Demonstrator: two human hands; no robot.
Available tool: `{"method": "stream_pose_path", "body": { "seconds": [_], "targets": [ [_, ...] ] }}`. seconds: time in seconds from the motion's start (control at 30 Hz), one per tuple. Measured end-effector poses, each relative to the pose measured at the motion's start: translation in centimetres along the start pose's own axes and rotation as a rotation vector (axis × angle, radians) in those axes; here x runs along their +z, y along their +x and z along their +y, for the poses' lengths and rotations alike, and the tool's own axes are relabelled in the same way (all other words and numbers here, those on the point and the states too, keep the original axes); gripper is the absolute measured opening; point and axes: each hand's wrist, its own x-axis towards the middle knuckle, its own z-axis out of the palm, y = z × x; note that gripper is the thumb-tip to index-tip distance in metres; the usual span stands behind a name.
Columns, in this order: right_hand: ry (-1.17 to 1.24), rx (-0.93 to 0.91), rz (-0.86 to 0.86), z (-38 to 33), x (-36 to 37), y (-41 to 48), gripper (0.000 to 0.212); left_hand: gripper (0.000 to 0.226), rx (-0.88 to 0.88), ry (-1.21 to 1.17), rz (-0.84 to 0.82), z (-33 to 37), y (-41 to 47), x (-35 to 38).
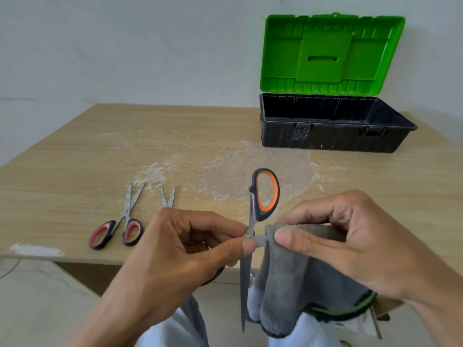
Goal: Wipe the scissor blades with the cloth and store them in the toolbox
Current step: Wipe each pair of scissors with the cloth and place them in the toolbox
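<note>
Orange-handled scissors (266,194) held open above the table (75,171) edge.
Left hand (180,249) pinches them at the pivot; right hand (350,236) pinches the grey cloth (295,279) around one blade.

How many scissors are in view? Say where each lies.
3: orange-handled pair pinched by the left hand; pink-handled pair on the table, left; third pair beside it, handles hidden behind that hand.

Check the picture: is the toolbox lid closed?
No, the green lid stands raised behind the black toolbox, whose top is open.
</note>
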Motion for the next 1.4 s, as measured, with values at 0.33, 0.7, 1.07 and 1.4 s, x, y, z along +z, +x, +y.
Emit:
{"method": "stream_pose_path", "body": {
  "seconds": [0.33, 0.7, 1.07, 1.4],
  "targets": [
    [0.056, 0.076, 0.047, 0.4, -0.2, 0.1, 0.024, 0.020, -0.069, -0.001, 0.009, -0.6, -0.1, 0.0],
    [0.012, 0.074, 0.014, 0.0, 0.8, -0.4, 0.018, 0.014, -0.154, -0.058, -0.055, -0.2, -0.5, -0.1],
    [-0.007, 0.044, 0.139, 0.6, 2.0, -1.0, 0.021, 0.004, -0.105, 0.024, -0.047, -0.7, -0.4, 0.6],
    [-0.030, 0.127, 0.074, 1.1, 1.6, -1.2, 0.024, 0.006, -0.141, -0.032, -0.004, -1.3, -0.8, -0.1]
  ]
}}
